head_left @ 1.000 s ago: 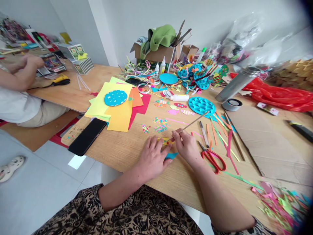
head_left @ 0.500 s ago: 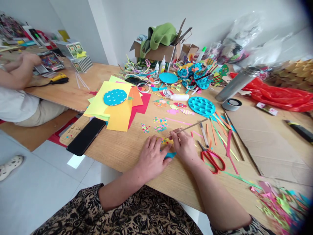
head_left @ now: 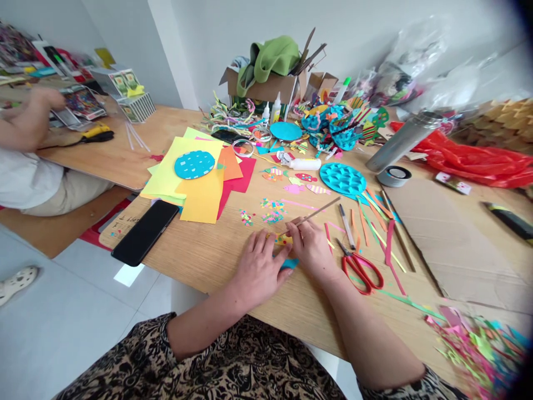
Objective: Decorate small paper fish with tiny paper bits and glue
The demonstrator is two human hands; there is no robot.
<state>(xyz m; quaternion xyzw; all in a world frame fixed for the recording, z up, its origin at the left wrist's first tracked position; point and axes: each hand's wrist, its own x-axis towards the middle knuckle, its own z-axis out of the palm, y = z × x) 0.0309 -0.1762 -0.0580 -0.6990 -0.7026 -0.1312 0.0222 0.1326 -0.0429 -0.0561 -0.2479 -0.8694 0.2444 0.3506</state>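
Note:
My left hand (head_left: 259, 270) lies flat on the table, its stretched fingers resting on a small yellow paper piece (head_left: 278, 239) with coloured dots. Partly covered by my hands, a bit of blue paper (head_left: 291, 264) shows beside the thumb. A thin stick (head_left: 318, 211) is pinched in my right hand (head_left: 310, 246), its lower end at the yellow piece. Just beyond my fingers are piles of tiny paper dots (head_left: 272, 211) and several paper fish (head_left: 295, 189). Red-handled scissors (head_left: 361, 270) and a pen (head_left: 347, 226) lie to the right.
A black phone (head_left: 145, 233) and coloured sheets (head_left: 202, 197) lie left. Behind are a glue bottle (head_left: 306, 164), a blue scalloped disc (head_left: 342, 179) and a steel flask (head_left: 403, 141). Cardboard (head_left: 449, 244) and paper scraps (head_left: 478, 350) lie right. Another person's arm (head_left: 25, 119) is far left.
My right hand has shifted slightly left, and the stick's far end has moved left and up a little. My left hand stays in place on the yellow paper.

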